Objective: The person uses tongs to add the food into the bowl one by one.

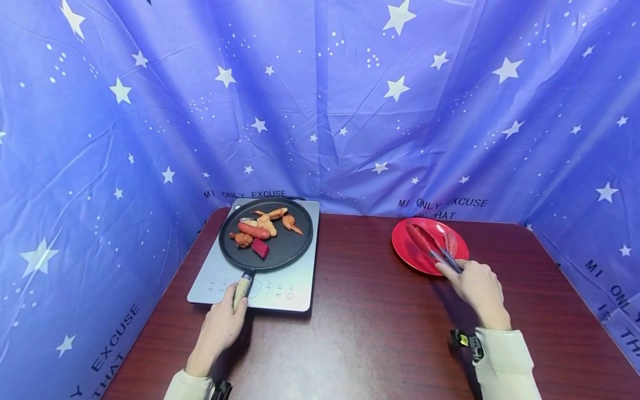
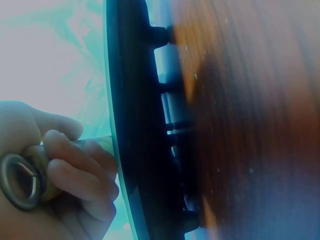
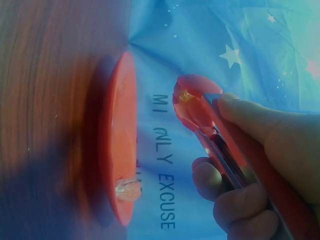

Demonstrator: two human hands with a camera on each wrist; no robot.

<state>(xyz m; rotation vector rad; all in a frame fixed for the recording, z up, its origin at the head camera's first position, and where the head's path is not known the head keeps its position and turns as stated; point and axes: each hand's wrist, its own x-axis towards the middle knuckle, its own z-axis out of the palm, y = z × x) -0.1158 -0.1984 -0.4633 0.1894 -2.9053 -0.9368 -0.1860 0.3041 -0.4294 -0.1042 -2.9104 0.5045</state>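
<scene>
My left hand (image 1: 220,328) grips the pale wooden handle (image 1: 242,289) of a round black frying pan (image 1: 285,255); the fingers curl round it in the left wrist view. In the pan lie a sausage (image 1: 254,230), a winglet (image 1: 291,224), a dark red chunk (image 1: 260,248), a browned piece (image 1: 242,239) and other fried pieces. My right hand (image 1: 477,286) holds tongs (image 1: 437,247) with steel arms and red tips over a red plate (image 1: 402,250). In the right wrist view the tips stand apart above the plate. A small pinkish translucent piece (image 3: 129,190) sits near the plate's edge.
The pan stands on a silver induction cooker (image 1: 300,289) with touch controls along its front, at the table's left. A dark red wooden table (image 1: 355,311) spreads between cooker and plate. Blue star-print curtains (image 1: 320,111) hang round the back and sides.
</scene>
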